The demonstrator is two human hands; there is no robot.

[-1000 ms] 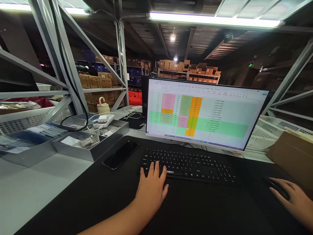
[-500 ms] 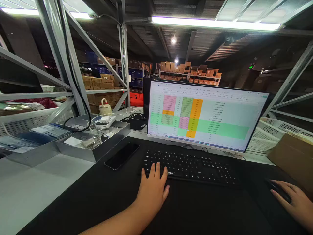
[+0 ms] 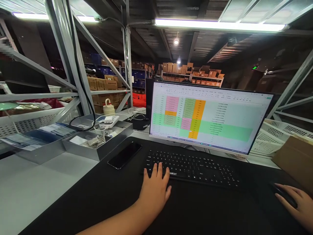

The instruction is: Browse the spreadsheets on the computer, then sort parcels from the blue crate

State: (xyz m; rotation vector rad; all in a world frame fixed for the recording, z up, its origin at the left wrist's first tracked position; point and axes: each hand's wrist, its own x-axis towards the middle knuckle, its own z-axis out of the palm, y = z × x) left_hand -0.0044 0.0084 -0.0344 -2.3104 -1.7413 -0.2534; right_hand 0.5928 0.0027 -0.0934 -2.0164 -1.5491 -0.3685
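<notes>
The left hand point(image 3: 153, 191) lies palm down with its fingers spread, the tips over the lower left corner of the keyboard point(image 3: 193, 168). It covers some keys and the start of the brand name, so only the last letters can be read; whether a key is pressed cannot be told. The right hand point(image 3: 297, 202) is curved around the mouse point(image 3: 285, 195), fingers partly extended; the frame's right edge cuts off that hand and its wrist, and the hand hides part of the mouse.

Keyboard and mouse are on a black mat point(image 3: 200, 209), against which their dark edges are hard to trace. Behind the keyboard stands the monitor point(image 3: 210, 117), showing a spreadsheet with pink, green and orange cells, its text too small to read. A phone point(image 3: 125, 154) with a dark screen lies left of the keyboard. Farther left, clear packets partly hide the bottom of a grey tray point(image 3: 80, 150) on the white table point(image 3: 56, 182). At the right, a cardboard box point(image 3: 293, 156) runs out of view.
</notes>
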